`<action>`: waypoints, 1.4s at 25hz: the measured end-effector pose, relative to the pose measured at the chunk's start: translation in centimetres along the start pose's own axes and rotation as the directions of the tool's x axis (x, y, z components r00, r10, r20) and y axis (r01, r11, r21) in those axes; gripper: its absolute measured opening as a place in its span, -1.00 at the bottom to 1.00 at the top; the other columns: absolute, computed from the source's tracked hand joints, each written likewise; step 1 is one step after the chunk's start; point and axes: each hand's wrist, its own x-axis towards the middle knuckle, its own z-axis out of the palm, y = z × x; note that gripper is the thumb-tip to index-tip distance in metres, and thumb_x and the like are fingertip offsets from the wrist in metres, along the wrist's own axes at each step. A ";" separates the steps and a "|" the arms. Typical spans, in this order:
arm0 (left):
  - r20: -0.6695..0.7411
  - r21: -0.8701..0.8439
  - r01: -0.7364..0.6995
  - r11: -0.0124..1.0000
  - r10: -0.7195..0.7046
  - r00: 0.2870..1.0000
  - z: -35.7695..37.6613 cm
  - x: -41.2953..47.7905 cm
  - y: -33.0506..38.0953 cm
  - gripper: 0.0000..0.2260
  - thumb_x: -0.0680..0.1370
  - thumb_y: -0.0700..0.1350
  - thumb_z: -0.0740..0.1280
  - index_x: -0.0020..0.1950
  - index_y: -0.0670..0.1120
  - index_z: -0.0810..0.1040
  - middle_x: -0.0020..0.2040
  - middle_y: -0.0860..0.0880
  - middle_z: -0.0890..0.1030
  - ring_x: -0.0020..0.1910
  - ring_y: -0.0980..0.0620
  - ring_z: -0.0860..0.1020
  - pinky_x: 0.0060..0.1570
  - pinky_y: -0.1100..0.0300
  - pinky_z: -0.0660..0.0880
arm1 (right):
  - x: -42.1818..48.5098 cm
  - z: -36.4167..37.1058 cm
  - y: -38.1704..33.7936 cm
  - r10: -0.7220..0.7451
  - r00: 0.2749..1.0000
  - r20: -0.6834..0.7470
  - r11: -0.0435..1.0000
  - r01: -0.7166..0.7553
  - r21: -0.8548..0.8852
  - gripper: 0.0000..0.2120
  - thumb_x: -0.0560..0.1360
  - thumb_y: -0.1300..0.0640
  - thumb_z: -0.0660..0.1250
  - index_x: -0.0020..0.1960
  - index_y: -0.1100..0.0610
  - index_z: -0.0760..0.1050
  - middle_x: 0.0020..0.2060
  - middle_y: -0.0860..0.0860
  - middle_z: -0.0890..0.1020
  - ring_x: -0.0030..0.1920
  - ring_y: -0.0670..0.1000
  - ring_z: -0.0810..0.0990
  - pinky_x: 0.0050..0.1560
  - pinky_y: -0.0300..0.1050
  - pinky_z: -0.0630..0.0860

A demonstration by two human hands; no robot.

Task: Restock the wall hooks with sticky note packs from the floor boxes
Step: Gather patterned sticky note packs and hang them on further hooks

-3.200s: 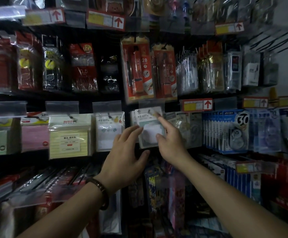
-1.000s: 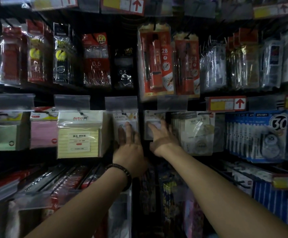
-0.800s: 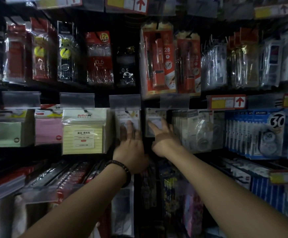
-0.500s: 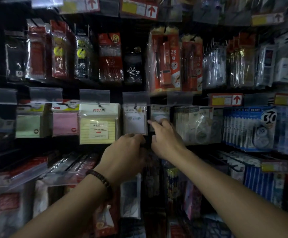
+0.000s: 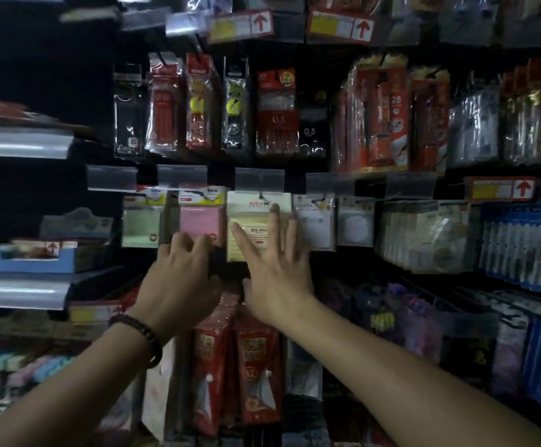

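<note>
My right hand's (image 5: 278, 279) fingers (image 5: 274, 221) are spread straight, resting on the pale yellow lined sticky-note pack in its clear hanging bag (image 5: 256, 206). My left hand's (image 5: 182, 279) fingers (image 5: 185, 241) curl at the lower edge of the pink bagged sticky-note pack (image 5: 199, 221); I cannot tell whether they grip it. Beside it hangs a green bagged pack (image 5: 141, 225). Farther left, a blue cardboard tray (image 5: 24, 261) holds blurred goods.

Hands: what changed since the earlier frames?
Both hands moved left along the hook row, off the white packs. The right hand now presses flat on the yellow pack; the left hand touches the pink pack at its lower edge, fingers bent. The one pinched earlier was let go; all packs stay hanging.
</note>
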 end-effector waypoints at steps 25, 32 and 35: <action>0.083 0.057 0.010 0.998 -0.014 0.996 9.8 10.8 -4.1 0.03 0.55 0.04 0.39 0.69 0.13 -0.38 0.61 -0.24 -0.54 0.66 -0.48 -0.20 0.58 -0.38 0.16 | 8.1 5.0 2.0 0.143 0.963 0.227 0.989 -0.132 -0.064 0.19 0.47 -0.06 0.46 0.57 -0.42 -0.50 0.45 0.11 -0.73 0.54 0.34 -0.62 0.63 0.37 -0.35; 0.217 0.097 0.055 0.994 -0.075 0.973 9.8 13.8 -3.0 0.02 0.53 -0.02 0.47 0.71 0.12 -0.22 0.66 -0.22 -0.45 0.69 -0.39 -0.15 0.56 -0.35 0.25 | 8.3 4.7 1.6 0.153 0.955 0.256 0.987 -0.135 -0.086 0.18 0.44 -0.03 0.42 0.59 -0.39 -0.48 0.48 0.16 -0.70 0.56 0.37 -0.58 0.62 0.38 -0.35; 0.234 0.082 0.056 0.995 -0.074 0.970 9.2 14.1 -3.4 -0.05 0.52 -0.02 0.49 0.69 0.13 -0.11 0.69 -0.17 -0.38 0.69 -0.39 -0.07 0.51 -0.36 0.33 | 8.5 4.2 1.5 0.157 0.950 0.272 0.987 -0.138 -0.087 0.15 0.45 -0.07 0.41 0.60 -0.39 -0.46 0.49 0.17 -0.68 0.57 0.38 -0.55 0.62 0.39 -0.34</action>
